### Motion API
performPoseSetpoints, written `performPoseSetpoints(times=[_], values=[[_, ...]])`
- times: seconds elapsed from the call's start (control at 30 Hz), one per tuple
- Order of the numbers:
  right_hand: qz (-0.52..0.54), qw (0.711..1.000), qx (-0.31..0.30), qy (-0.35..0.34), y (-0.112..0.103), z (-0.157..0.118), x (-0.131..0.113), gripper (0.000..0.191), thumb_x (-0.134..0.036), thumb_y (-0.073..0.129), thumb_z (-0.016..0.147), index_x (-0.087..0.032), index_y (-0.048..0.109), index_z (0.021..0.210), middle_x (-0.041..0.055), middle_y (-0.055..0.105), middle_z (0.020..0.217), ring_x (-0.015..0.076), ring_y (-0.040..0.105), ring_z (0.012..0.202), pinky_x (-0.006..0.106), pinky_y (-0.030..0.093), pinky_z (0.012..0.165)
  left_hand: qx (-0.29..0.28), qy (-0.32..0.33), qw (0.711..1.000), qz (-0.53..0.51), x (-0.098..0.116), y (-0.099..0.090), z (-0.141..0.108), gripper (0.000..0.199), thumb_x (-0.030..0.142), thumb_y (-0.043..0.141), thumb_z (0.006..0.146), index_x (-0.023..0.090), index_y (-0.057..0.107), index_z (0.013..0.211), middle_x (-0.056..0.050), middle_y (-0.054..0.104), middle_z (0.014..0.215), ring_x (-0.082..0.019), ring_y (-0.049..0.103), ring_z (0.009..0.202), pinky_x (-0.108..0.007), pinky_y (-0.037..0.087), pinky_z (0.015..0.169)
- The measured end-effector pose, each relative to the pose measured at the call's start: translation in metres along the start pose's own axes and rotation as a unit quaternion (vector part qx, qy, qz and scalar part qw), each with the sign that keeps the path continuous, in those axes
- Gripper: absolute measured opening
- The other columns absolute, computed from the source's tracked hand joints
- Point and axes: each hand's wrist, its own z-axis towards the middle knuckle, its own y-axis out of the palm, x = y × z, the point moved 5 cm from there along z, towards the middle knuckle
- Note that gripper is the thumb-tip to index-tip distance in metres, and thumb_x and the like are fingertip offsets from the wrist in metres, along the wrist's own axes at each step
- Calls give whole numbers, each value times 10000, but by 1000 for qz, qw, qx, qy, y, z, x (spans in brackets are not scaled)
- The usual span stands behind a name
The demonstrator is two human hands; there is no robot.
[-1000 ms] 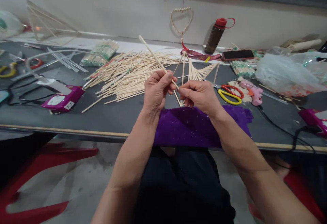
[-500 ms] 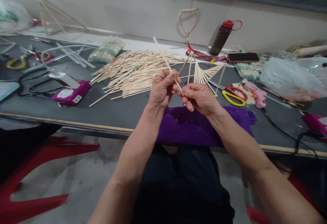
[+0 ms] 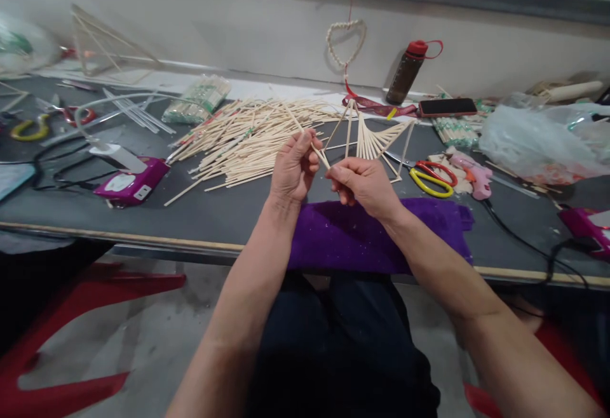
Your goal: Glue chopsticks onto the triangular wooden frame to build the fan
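My left hand (image 3: 296, 162) pinches pale wooden sticks (image 3: 321, 155) between thumb and fingers, above the table. At their lower end my right hand (image 3: 359, 183) closes its thumb and forefinger on them; how many sticks there are is hard to tell. Behind my hands lies a wide heap of loose wooden sticks (image 3: 248, 145). Just beyond my right hand stands a frame of sticks (image 3: 369, 138) with a fan of several sticks. A purple cloth (image 3: 343, 240) lies under my hands at the table's edge.
Scissors (image 3: 433, 180) and a pink glue gun (image 3: 474, 173) lie to the right, near a phone (image 3: 448, 107) and a plastic bag (image 3: 528, 141). A dark bottle (image 3: 405, 75) stands by the wall. On the left are a purple power box (image 3: 133, 183) and a bag of sticks (image 3: 197, 98).
The sticks between my hands are tilted differently, and my right hand has turned and moved slightly left and up along them. The whole view has shifted a little.
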Motion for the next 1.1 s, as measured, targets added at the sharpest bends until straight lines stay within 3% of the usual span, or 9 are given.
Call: performPoseSetpoints(times=[0.13,0.2,0.37,0.47,0.57,0.7,0.8,0.9,1.1], values=[[-124,987,18,-100,2,1,-2,289,-391,577,884,-143,626,745,-29,604,612,46,516,424,170,394,437,5,19,999,33,3,1,1,135,238,740,765,158,631,755,53,611,605,0,450,394,-84,335,330],[-217,956,30,-196,4,0,-7,233,-330,545,915,-145,635,805,-7,644,708,63,581,559,182,439,561,1,13,999,40,4,3,1,131,218,727,779,156,623,728,51,596,578,-2,424,381,-88,322,321],[-523,782,20,-338,14,-4,-10,341,-343,375,1001,-168,632,860,31,644,793,103,591,727,223,373,575,-58,-38,997,40,1,8,0,64,144,686,777,96,644,771,38,560,541,1,337,357,-87,281,297],[-589,723,7,-362,18,-8,-12,325,-309,341,1014,-192,620,894,18,622,785,102,571,718,238,331,536,-75,-37,996,41,1,8,1,125,167,721,724,85,641,775,32,550,532,-11,318,347,-98,272,277],[-585,722,-5,-370,20,-9,-18,312,-325,356,1008,-204,627,912,8,631,789,109,570,730,240,336,530,-78,-32,996,28,1,9,5,168,180,747,684,92,623,756,52,508,514,-19,319,349,-98,268,267],[-473,784,53,-398,1,-9,-41,299,-362,428,981,-183,639,865,4,664,819,89,591,752,206,417,614,-35,-26,997,56,0,7,8,182,164,744,660,108,602,759,56,536,542,-24,344,358,-100,290,273],[-375,824,142,-401,-54,-12,-67,232,-333,542,923,-158,616,789,3,644,766,67,561,688,186,450,678,-11,-27,994,108,-3,4,7,207,186,762,653,109,601,758,56,551,556,-21,354,367,-102,310,294],[-394,824,262,-312,-151,-16,-90,200,-317,593,877,-156,625,763,-7,622,707,81,542,647,214,442,643,-7,-10,989,150,-6,3,6,231,221,785,646,109,621,763,47,568,565,-24,376,374,-107,313,306],[-495,722,483,-18,-374,-42,-113,226,-162,515,816,-47,710,818,33,655,683,36,508,576,189,387,638,2,-29,983,183,-6,8,3,144,235,773,642,160,655,679,44,577,547,-26,378,373,-110,309,305]])
